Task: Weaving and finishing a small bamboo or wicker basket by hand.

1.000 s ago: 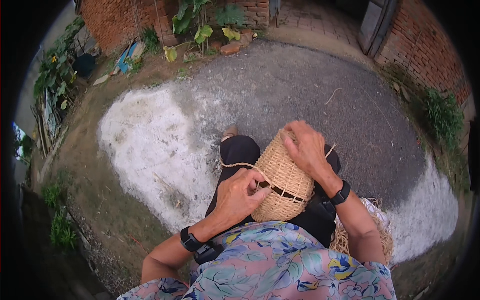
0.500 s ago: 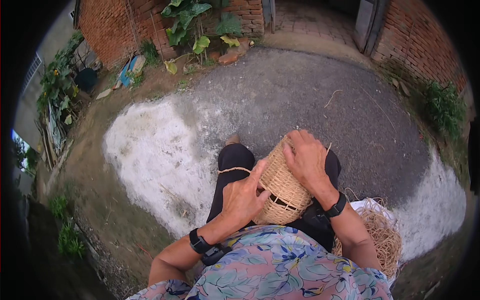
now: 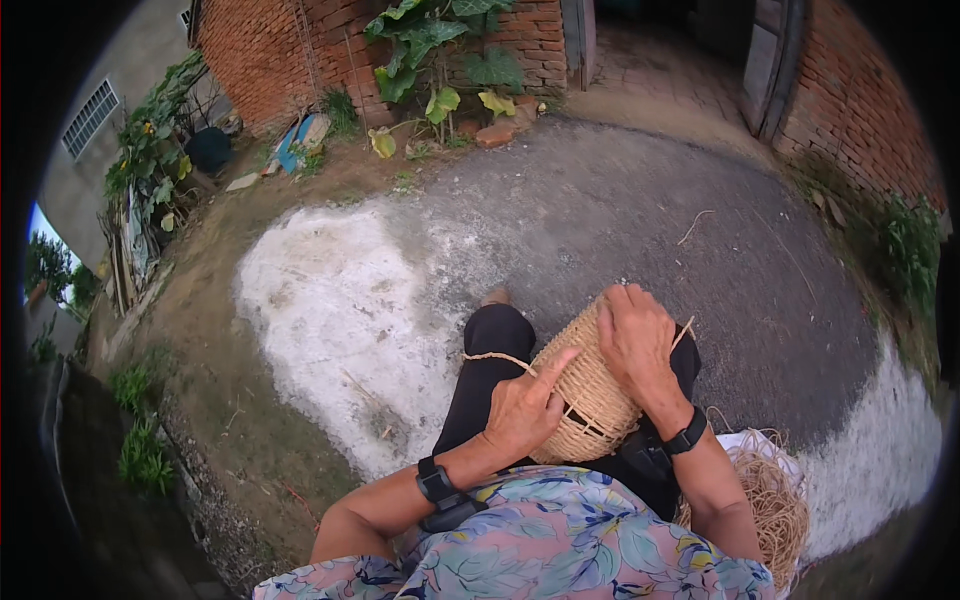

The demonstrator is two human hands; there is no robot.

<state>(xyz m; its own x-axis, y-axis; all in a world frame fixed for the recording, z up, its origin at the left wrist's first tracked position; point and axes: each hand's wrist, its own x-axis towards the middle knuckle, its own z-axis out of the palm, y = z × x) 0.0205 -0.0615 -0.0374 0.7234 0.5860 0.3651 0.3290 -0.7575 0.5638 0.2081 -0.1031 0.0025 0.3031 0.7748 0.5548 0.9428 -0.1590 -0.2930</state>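
Note:
A tan basket (image 3: 592, 388) woven from straw cord lies tilted across my lap, with a dark slit between its woven rows near my body. My right hand (image 3: 638, 340) wraps over its far right side. On the near left side, my left hand (image 3: 522, 408) grips the basket beside the slit, index finger stretched along the weave and the other fingers curled, their tips partly hidden. A loose straw cord (image 3: 492, 356) runs from under that index finger across my left knee. Another short cord end (image 3: 684, 332) sticks out beyond my right hand.
At my right hip a heap of loose straw cord (image 3: 765, 500) rests on white material. White patches (image 3: 340, 300) mark the dark ground. Ahead are a brick wall (image 3: 540, 45), an open doorway (image 3: 660, 80) and a leafy plant (image 3: 430, 50).
The whole view has shifted, so everything sits lower and further right. My hands stay on the basket; the left index finger now lies further across the weave.

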